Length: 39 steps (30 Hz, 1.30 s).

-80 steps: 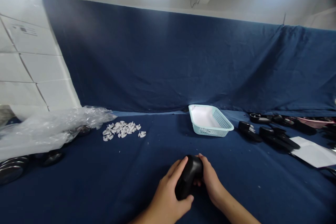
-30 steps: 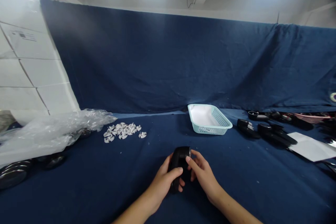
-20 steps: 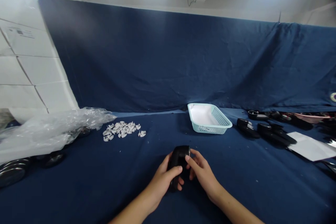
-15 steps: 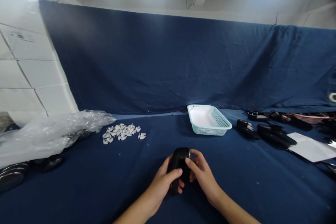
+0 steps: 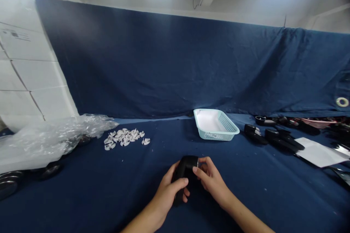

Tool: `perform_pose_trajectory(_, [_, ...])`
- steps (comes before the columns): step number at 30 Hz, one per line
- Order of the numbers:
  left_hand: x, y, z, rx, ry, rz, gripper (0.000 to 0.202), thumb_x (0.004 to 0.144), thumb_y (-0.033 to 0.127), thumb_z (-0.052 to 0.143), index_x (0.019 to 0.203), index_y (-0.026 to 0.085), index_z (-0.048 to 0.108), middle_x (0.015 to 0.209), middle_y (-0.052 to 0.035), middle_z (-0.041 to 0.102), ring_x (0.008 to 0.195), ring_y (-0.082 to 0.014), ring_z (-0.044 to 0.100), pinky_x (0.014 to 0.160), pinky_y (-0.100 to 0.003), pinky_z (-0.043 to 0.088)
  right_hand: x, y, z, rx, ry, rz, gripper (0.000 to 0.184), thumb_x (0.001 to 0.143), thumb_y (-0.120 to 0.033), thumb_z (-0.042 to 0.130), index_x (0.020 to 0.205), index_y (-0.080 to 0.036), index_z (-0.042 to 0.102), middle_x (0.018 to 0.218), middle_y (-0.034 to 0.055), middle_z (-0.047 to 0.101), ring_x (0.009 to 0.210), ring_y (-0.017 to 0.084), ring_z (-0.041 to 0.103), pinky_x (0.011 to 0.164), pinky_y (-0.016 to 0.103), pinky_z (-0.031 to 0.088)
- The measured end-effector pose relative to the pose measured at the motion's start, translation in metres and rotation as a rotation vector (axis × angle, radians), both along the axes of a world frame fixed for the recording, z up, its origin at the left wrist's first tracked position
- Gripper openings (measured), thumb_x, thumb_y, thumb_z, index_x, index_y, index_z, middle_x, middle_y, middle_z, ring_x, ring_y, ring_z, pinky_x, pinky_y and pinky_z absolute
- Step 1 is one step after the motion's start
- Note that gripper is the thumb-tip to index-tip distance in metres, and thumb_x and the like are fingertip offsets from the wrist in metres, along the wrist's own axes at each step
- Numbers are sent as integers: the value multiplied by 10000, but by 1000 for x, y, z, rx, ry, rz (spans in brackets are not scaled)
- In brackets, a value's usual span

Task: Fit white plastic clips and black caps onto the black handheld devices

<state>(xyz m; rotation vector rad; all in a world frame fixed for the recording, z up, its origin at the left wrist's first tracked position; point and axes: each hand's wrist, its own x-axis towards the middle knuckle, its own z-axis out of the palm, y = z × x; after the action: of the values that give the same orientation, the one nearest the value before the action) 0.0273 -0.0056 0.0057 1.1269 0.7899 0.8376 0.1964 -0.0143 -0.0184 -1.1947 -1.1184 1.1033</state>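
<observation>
Gap between held black part (image 5: 189, 161) and basket rim (image 5: 215, 133)

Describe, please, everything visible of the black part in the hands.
The black part is bent, smooth, apparently plastic. Its longer section slants down and left in view, gripped by the left hand; its short end points right, with a thin shiny rim, touched by the right hand. Blue cloth lies beneath.
</observation>
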Motion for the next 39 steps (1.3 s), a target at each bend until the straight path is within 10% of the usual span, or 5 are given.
perform_pose_trajectory(39, [0,0,-2,4,0,42,650,783,382,657,1351,206,394,890,-56,576,709,-161,587,477,-223,449,16,-3,10,100,-231,120,366,823,-466,604,1042,-224,440,761,-11,581,577,115,554,433,197,400])
